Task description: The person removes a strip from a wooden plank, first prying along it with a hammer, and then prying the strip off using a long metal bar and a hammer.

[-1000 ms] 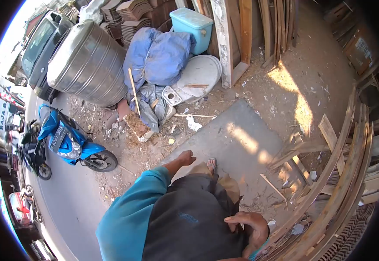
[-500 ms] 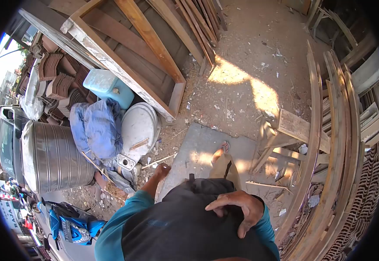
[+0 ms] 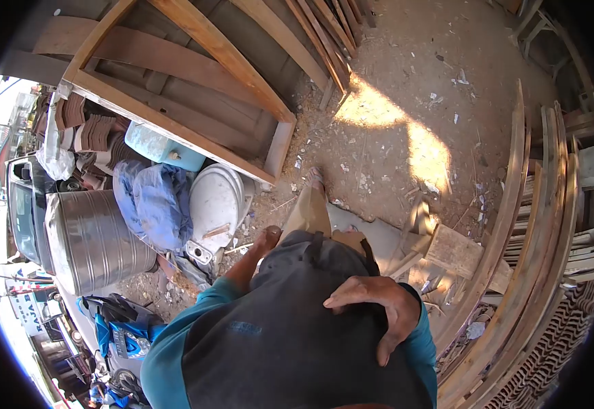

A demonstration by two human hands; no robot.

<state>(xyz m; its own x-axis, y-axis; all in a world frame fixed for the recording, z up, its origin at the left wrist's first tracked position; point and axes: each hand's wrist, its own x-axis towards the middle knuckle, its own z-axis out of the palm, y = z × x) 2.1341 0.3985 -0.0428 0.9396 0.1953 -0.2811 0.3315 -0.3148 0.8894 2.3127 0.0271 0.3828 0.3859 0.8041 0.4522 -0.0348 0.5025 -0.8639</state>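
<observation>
My left hand [image 3: 267, 240] hangs low beside my left hip, its fingers curled in and nothing visible in them. In front of my dark shirt [image 3: 269, 334] is my right hand [image 3: 380, 307], bent at the wrist, with thumb and fingers apart and nothing between them. The round white lid [image 3: 214, 204] on the ground is the thing nearest to my left hand, a little beyond it. One foot [image 3: 315, 178] is on the dirt ground past the grey slab [image 3: 365, 221]; the other is partly hidden by my trousers.
A wooden frame [image 3: 174, 133] leans at the upper left above a light blue container [image 3: 164, 146], a blue tarp bundle [image 3: 154, 204] and a metal drum [image 3: 99, 238]. A blue motorbike [image 3: 130, 337] is at the lower left. On the right are a wooden stand [image 3: 453, 252] and long planks [image 3: 515, 204].
The view has turned toward the wooden frame and dirt ground, and one foot has stepped ahead. My right hand has risen off my side to the shirt front, its fingers more spread.
</observation>
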